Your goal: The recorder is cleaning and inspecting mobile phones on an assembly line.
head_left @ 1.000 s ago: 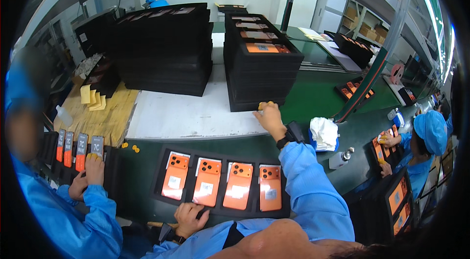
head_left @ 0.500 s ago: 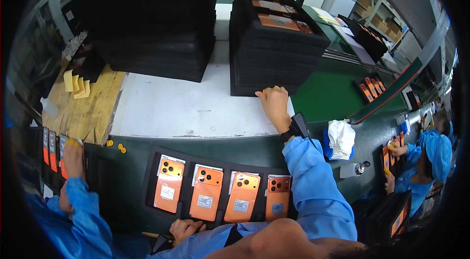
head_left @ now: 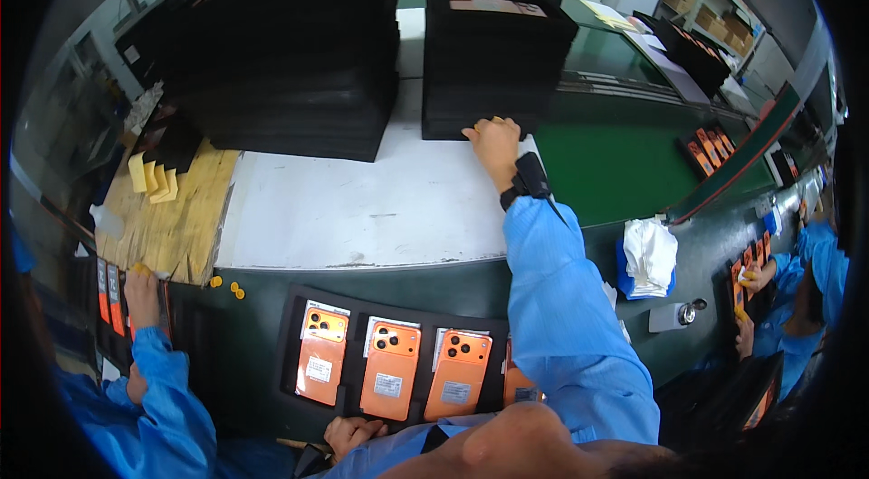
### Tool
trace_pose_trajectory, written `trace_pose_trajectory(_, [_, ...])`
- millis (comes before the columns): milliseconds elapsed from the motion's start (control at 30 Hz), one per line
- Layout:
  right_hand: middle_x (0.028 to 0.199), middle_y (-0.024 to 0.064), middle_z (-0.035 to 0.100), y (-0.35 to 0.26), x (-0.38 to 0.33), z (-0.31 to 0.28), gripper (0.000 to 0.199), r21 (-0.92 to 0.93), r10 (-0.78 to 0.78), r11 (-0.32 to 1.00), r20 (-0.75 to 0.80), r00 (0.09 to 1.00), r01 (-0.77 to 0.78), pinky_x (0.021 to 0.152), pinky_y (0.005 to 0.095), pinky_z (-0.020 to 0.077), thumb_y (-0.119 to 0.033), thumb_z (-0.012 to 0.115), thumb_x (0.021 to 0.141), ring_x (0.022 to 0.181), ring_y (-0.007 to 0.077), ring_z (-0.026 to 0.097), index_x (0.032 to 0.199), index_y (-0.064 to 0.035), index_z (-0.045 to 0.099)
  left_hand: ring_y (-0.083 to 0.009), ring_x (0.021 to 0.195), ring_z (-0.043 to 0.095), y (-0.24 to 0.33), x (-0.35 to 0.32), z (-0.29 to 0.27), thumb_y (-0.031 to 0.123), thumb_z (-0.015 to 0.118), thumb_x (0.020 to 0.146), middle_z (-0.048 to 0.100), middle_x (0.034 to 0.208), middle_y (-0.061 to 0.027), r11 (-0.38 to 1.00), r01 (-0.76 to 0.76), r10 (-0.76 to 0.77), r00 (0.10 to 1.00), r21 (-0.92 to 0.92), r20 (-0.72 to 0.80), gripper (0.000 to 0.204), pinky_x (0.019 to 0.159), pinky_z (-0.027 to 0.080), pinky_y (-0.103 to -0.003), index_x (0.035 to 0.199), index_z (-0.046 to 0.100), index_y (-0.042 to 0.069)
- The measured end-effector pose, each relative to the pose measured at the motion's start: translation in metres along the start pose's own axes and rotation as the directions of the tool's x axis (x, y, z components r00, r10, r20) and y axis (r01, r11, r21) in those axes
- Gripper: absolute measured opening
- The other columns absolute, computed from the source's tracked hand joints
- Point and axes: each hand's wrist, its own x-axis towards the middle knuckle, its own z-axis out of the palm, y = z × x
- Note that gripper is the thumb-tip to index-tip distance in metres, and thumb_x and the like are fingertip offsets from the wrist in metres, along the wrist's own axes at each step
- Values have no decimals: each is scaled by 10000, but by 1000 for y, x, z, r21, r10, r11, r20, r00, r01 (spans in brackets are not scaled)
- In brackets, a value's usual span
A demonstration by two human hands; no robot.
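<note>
Right hand [head_left: 495, 146] is reaching to the foot of the right stack of black trays [head_left: 489, 44] at the desk's far side, fingers gripping the bottom edge. Left hand [head_left: 348, 434] is resting loosely curled, holding nothing, at the near edge by a tray of 4 orange phones [head_left: 389, 370]. Step looks like fetching a tray; next, lifting 1 free.

Our green bench [head_left: 597, 162] carries a white sheet [head_left: 362, 207], cardboard [head_left: 172, 225], black tray stacks [head_left: 299, 71] and a phone tray [head_left: 290, 343].

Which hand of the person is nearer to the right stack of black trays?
Right. The right hand touches the bottom of the right stack of black trays. The left hand rests far below, beside the tray of orange phones.
</note>
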Motion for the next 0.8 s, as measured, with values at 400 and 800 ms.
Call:
trace_pose_trajectory(400, [912,162,703,7,41,25,256,-64,168,985,175,970,-159,822,453,486,-324,743,827,933,360,635,843,-69,753,-219,641,551,-2,5,4,206,824,667,567,715,-24,1000,-29,30,999,11,-13,206,577,431,-361,833,722,140])
trace_pose_trajectory(800, [1267,244,606,23,-19,-71,513,150,45,982,407,912,-115,991,424,475,-226,720,825,1160,386,590,1270,0,603,-238,667,568,6,6,1,167,804,660,575,749,-27,999,-7,4,998,-48,-64,197,587,444,-370,832,711,143])
